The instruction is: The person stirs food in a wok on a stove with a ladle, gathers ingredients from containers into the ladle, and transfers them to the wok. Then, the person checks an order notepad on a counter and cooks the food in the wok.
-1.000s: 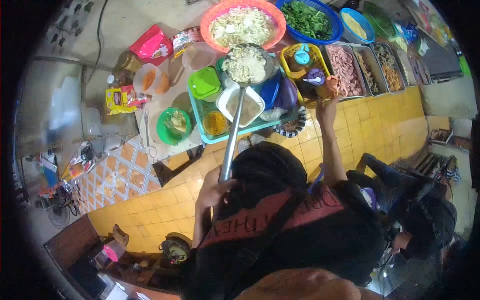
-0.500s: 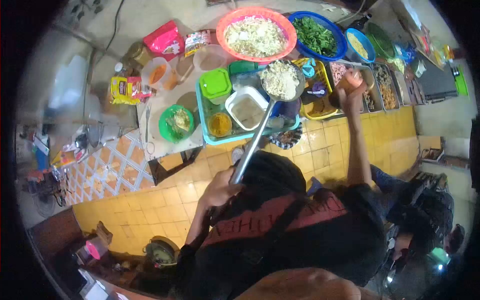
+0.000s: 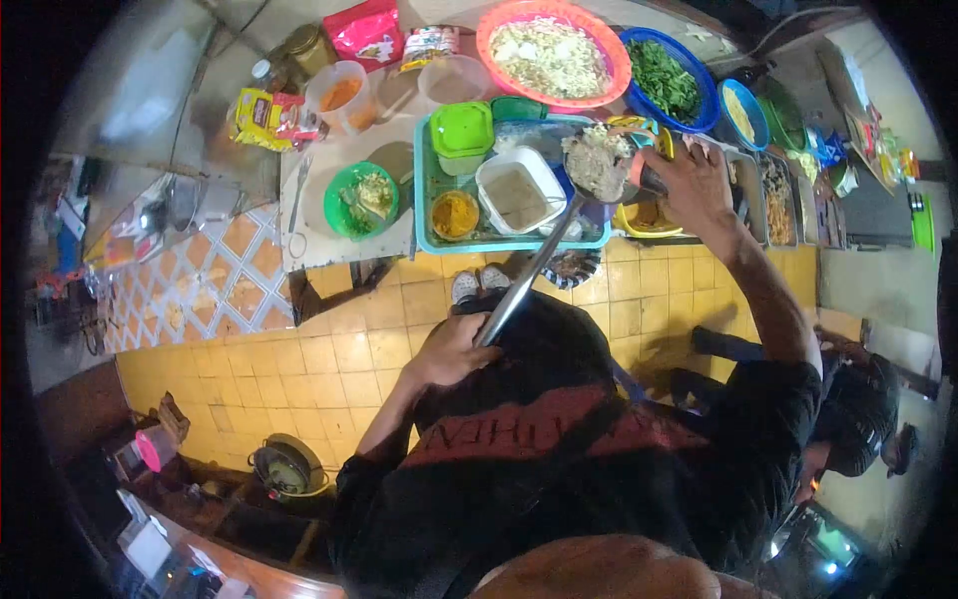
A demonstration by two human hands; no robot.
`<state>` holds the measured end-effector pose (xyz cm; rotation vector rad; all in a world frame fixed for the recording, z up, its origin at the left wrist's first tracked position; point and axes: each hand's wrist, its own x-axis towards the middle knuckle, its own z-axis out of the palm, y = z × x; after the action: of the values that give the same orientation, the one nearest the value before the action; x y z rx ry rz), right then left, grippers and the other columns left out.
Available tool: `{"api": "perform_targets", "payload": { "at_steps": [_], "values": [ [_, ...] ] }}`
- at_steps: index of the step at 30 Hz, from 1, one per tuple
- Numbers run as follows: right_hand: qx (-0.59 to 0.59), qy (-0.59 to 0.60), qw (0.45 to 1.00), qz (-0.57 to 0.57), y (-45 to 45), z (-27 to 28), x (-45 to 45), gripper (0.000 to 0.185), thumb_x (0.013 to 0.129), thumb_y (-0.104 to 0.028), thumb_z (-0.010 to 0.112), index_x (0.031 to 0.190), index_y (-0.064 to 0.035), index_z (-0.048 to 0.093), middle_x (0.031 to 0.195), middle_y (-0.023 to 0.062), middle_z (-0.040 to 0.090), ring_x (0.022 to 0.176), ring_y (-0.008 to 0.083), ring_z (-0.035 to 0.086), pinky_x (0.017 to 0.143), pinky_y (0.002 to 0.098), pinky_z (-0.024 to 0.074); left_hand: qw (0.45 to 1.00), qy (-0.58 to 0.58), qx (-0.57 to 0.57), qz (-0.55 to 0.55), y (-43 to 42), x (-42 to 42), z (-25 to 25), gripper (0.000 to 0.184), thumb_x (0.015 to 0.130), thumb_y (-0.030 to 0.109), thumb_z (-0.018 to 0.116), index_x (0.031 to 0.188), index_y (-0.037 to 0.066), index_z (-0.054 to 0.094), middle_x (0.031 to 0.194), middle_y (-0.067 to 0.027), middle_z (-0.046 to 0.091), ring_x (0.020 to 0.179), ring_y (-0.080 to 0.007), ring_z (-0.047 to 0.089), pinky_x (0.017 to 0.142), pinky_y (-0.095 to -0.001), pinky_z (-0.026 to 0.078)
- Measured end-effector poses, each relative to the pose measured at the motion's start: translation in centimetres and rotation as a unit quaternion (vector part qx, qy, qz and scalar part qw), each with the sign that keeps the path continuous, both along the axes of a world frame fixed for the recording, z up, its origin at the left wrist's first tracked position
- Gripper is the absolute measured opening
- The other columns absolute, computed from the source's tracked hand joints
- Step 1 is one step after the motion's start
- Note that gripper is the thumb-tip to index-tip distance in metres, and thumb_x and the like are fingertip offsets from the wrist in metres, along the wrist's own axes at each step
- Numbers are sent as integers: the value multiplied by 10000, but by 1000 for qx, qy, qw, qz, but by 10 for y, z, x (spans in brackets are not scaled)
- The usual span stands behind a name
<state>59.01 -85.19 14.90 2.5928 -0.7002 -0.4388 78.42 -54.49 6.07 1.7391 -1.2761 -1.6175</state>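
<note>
My left hand (image 3: 454, 349) is closed around the long metal handle of a ladle (image 3: 534, 272). The ladle's round bowl is raised over the right part of the blue tray (image 3: 427, 215), filled with pale shredded food (image 3: 602, 165) with a greyish layer on top. My right hand (image 3: 696, 190) grips a small orange-rimmed cup (image 3: 649, 172), tilted at the right edge of the bowl. What is left inside the cup cannot be seen. Behind the ladle stands a coral basin (image 3: 484, 55) of chopped pale vegetable, and beside it a blue basin (image 3: 713, 105) of green leaves.
The tray carries a green-lidded container (image 3: 463, 130), a white square tub (image 3: 519, 195) and a cup of yellow paste (image 3: 455, 215). A green bowl (image 3: 339, 205) sits to the left. Metal food trays (image 3: 778, 200) line the right side. Another person (image 3: 858, 409) is at lower right.
My right hand has moved left from the metal food trays, bringing the cup to the ladle. A greyish layer now covers the pale food in the ladle. The view has shifted slightly.
</note>
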Motion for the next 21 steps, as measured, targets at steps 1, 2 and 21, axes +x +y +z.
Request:
{"api": "perform_targets", "payload": {
  "at_steps": [1, 2, 21],
  "values": [
    [0, 2, 1000, 2, -3, -1, -2, 567, 675, -191, 620, 1220, -207, 467, 1096, 146, 518, 1057, 287, 500, 892, 478, 336, 1000, -11, -18, -9, 2, 0, -2, 261, 740, 243, 627, 848, 29, 524, 697, -156, 541, 705, -313, 562, 668, -399, 429],
    [1, 3, 1000, 4, -4, -1, -2, 559, 670, -178, 620, 1209, -209, 477, 1079, 135, 528, 1042, 281, 509, 887, 471, 340, 1000, -11, -17, -2, 3, -1, -5, 261, 740, 243, 627, 848, 29, 524, 697, -156, 541, 705, -313, 562, 668, -399, 429],
    [6, -109, 994, 7, -18, -11, -35, 513, 645, -144, 632, 1138, -230, 518, 920, 118, 589, 894, 291, 589, 764, 440, 410, 996, 5, -87, 10, 1, -6, -24, 241, 736, 211, 623, 822, 23, 500, 665, -84, 507, 632, -179, 498, 601, -327, 413]
  ]
}}
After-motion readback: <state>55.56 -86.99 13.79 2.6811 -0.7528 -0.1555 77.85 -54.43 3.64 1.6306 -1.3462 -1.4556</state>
